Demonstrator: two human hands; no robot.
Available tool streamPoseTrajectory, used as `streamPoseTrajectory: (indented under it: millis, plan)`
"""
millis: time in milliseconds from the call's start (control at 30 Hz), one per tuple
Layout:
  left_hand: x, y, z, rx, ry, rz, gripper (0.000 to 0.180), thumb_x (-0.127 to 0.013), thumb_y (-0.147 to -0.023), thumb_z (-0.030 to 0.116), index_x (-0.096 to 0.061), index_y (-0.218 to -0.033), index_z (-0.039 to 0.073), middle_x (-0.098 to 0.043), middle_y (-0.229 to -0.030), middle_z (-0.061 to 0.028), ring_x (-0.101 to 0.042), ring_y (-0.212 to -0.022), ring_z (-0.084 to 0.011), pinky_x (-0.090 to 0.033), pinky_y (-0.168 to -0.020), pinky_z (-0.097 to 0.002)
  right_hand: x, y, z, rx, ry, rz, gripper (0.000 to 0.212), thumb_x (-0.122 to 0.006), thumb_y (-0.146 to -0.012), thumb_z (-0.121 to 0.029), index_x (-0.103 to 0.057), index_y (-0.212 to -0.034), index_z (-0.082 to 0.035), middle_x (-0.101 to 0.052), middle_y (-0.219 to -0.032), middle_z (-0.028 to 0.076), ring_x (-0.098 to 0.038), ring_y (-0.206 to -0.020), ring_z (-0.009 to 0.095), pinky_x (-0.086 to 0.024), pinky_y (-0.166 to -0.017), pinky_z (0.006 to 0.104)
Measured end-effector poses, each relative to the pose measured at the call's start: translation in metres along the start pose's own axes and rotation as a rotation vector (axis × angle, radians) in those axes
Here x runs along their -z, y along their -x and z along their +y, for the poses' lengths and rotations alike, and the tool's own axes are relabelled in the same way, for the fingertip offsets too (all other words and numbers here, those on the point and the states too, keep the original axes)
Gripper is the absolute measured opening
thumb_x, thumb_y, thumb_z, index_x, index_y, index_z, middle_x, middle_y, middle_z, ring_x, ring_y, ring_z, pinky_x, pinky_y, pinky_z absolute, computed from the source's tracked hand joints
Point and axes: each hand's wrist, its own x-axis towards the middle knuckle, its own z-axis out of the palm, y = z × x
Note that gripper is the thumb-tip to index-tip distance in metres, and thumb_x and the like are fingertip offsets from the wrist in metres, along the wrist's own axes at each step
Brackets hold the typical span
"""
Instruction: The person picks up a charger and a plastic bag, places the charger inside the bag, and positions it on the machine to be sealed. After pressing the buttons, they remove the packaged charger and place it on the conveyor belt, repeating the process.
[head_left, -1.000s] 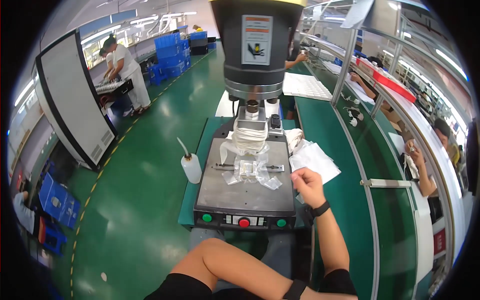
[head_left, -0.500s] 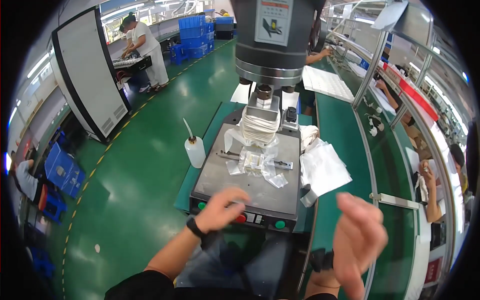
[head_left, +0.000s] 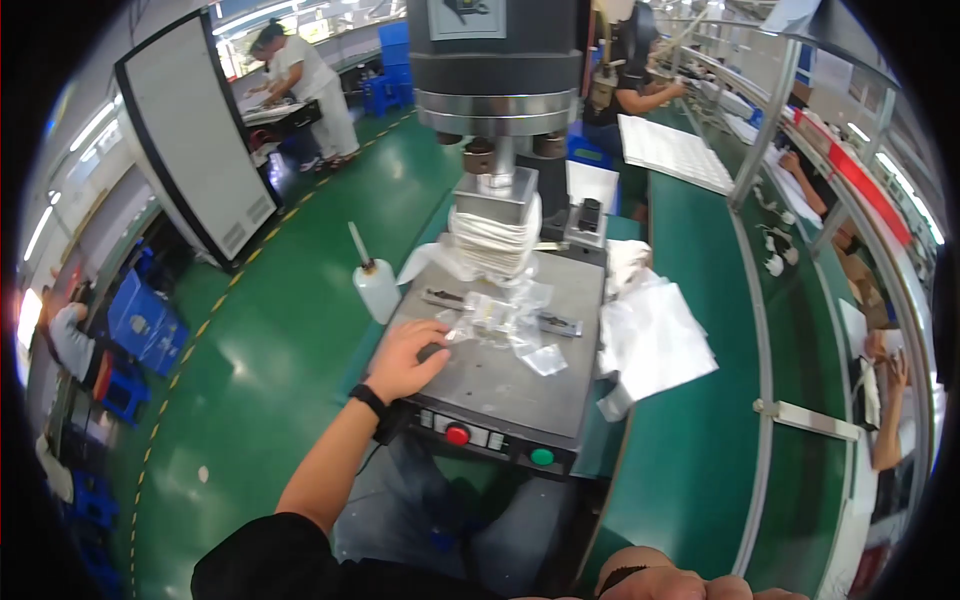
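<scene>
My left hand [head_left: 405,362] rests at the left edge of the grey machine plate [head_left: 510,390], its fingers curled round a small dark thing that I cannot make out. The fingertips are beside crumpled clear plastic film [head_left: 490,310], which lies over a small pale piece and a metal bar [head_left: 560,325]. Above the plastic, a metal block [head_left: 497,195] wrapped in white cord [head_left: 495,240] hangs under the dark press head [head_left: 497,75]. At the lower edge of the view my right hand [head_left: 680,585] is cut off, and most of its fingers are hidden.
A white squeeze bottle [head_left: 376,290] stands left of the plate. Translucent sheets [head_left: 655,335] lie on the green bench to the right. The front panel carries a red button [head_left: 457,434] and a green button [head_left: 541,457]. Other people work farther off.
My left hand has moved forward from above the front panel onto the plate, beside the plastic film. My right hand has dropped to the lower edge. The view has shifted.
</scene>
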Motion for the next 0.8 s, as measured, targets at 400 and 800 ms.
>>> streamPoseTrajectory:
  millis: [400,800]
  plan:
    - [0.008,-0.028,-0.04,0.083,0.031,-0.026,0.015,-0.061,-0.092,0.005,-0.064,-0.106,0.001,-0.064,-0.126,-0.015,-0.059,-0.119,-0.0298,-0.043,-0.104,-0.0384,-0.056,-0.066,-0.1,0.953,2.566,0.273,0.034,-0.053,-0.096,-0.026,-0.067,-0.085,0.002,-0.068,-0.077,0.014,-0.066,-0.064,0.024,-0.051,-0.056,0.0315]
    - [-0.004,-0.035,-0.041,0.052,-0.007,-0.023,0.015,-0.06,-0.092,0.006,-0.063,-0.106,-0.001,-0.065,-0.126,-0.0156,-0.059,-0.116,-0.031,-0.043,-0.103,-0.0382,-0.03,0.063,-0.277,0.981,2.534,1.188,0.038,-0.066,-0.096,-0.023,-0.056,-0.066,-0.003,-0.054,-0.058,0.0,-0.047,-0.055,0.007,-0.037,-0.051,0.0255]
